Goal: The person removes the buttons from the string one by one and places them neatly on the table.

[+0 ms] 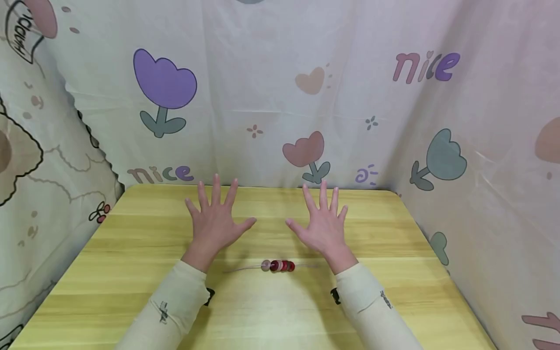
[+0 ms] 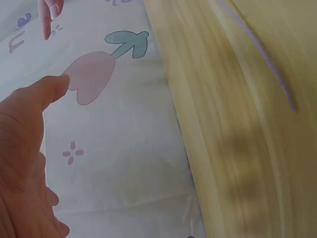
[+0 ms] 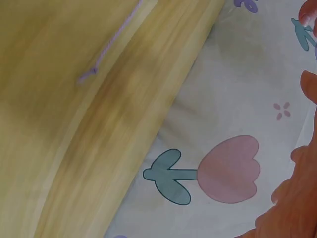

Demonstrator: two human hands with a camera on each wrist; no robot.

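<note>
Both hands are held over the table with fingers spread and nothing in them. The left hand (image 1: 214, 223) is on the left, its thumb pointing inward; the right hand (image 1: 323, 227) mirrors it on the right. Between the wrists, on the tabletop, lies a short row of red, pink and brownish beads (image 1: 282, 266) threaded on a thin string (image 1: 245, 268). One rounder, paler bead (image 1: 265, 265) sits at the row's left end. In the left wrist view the string (image 2: 270, 62) looks purple. A knot (image 3: 94, 72) shows near the string's other end in the right wrist view.
A light wood-grain table (image 1: 271, 311) spreads beneath the hands. Hanging cloth (image 1: 253, 87) printed with flowers and words stands along its back edge and both sides. Pale sleeves cover the forearms, and a dark strap piece (image 1: 335, 296) shows at each wrist.
</note>
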